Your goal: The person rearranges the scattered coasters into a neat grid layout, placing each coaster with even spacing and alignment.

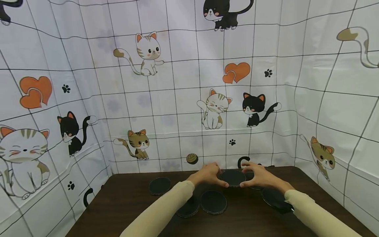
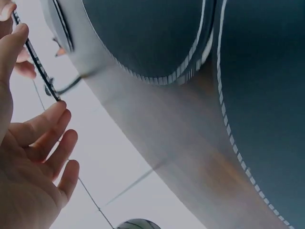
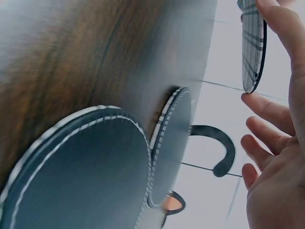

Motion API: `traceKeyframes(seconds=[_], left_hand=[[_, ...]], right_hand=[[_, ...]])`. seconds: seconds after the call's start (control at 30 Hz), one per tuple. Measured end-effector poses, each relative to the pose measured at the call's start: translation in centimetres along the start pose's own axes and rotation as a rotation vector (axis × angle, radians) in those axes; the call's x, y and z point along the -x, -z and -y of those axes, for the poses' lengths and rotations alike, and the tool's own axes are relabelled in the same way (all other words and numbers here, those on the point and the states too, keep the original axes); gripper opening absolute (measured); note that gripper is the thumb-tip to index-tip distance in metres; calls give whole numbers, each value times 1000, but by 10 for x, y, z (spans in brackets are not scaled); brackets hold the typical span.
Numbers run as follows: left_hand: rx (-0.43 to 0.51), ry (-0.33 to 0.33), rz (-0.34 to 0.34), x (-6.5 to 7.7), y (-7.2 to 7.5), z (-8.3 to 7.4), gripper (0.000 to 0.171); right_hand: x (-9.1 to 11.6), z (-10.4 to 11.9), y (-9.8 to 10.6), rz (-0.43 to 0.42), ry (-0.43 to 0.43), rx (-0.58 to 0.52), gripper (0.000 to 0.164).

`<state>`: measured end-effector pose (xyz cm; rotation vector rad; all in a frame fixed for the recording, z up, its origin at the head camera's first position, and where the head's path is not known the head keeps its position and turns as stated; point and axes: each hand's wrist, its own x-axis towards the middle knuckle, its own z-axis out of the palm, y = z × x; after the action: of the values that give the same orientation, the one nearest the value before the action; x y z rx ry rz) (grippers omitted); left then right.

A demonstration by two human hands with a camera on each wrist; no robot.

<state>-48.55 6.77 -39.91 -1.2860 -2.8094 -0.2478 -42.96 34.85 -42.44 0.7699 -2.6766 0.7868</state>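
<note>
My left hand (image 1: 207,174) and right hand (image 1: 261,176) hold a round black coaster (image 1: 233,178) between them near the table's far edge. Each pinches one side of it with thumb and fingertips. The left wrist view shows the held coaster (image 2: 39,64) edge-on, raised off the table, the left hand (image 2: 35,162) at its rim. In the right wrist view a checked face of the coaster (image 3: 252,47) shows, with the right fingers (image 3: 274,112) at its lower end. Behind the right hand another coaster (image 1: 250,175) is partly hidden.
More black coasters with pale stitched rims lie on the dark wooden table (image 1: 127,204): a far-left coaster (image 1: 160,186), a front coaster (image 1: 213,202), one beside the left sleeve (image 1: 188,208), and one under the right wrist (image 1: 273,197). A cat-print cloth (image 1: 177,98) hangs around the table.
</note>
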Motion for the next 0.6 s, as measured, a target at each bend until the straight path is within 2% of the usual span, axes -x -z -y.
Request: traceKeyframes(seconds=[0.1,0.23,0.37,0.6], left_hand=[[36,-9,-12,7,2,-10,64],[-1,-23,-14,10,0,-20,65],[-32,-37,-2,11,-9,-29,65],[-25,-54,30,20,-26,-42,62]], right_hand=[[10,7,8,-9,48,28,67],[21,13,13,-10,68,46,56],[33,15,13,6,50,37,54],[57,19,7,57,8,-6,51]])
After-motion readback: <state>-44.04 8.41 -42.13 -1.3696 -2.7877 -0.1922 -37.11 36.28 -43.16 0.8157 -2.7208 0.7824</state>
